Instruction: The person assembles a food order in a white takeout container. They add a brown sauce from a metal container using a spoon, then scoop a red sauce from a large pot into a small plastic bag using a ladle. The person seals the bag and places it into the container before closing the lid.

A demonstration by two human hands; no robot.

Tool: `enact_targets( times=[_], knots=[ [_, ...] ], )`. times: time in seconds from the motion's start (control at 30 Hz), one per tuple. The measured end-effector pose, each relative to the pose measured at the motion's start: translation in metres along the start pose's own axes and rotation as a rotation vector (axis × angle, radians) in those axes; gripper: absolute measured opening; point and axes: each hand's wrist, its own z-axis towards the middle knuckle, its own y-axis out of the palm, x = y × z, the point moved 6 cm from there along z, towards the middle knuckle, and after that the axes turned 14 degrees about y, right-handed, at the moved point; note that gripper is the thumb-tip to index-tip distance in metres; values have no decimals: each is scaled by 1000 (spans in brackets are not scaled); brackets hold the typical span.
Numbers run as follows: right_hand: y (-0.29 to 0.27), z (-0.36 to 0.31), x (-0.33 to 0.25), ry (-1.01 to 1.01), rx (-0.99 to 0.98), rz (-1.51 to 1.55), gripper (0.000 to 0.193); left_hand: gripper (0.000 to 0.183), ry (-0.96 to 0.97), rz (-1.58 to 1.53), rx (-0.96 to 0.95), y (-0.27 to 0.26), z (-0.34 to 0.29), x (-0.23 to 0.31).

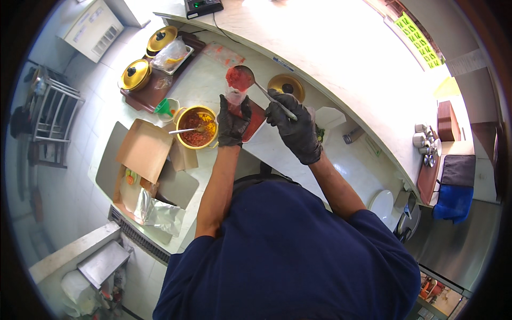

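Just right of the gold pot (181, 116), the black-gloved left hand (233, 121) was curled around a clear container (234, 96), bag or cup I couldn't tell; it looked light, thin and easily crushed, best held gently by its sides. Farther right of the pot, the gloved right hand (293, 125) gripped the ladle (262, 89) by its handle, the bowl above and right of the pot, carrying red food (238, 80). The ladle seemed stiff and bowl-heavy, perhaps slippery if wet, and called for a firm mid-handle hold
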Motion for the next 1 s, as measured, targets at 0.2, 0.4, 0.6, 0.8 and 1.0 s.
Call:
enact_targets(
  times=[0.2, 0.4, 0.6, 0.8, 1.0],
  knots=[
    [7, -15, -17, -290, 29, -255, 35, 49, -4, 17, -48, 1, -1, 3],
    [12, -23, -9, -318, -7, -448, 42, 49, -11, 26, -47, -5, 7, 5],
    [12, -23, -13, -334, -6, -489, 36, 47, 8, -5, -72, -3, 15, 8],
    [-1, -15, 12, 74, 7, 62, 26, 64, -22, -62, -25, -2, 11, 12],
    [15, 6, 115, 399, -177, 119, 30, 69, -42, -133, -13, -37, 3, 43]
  ],
)
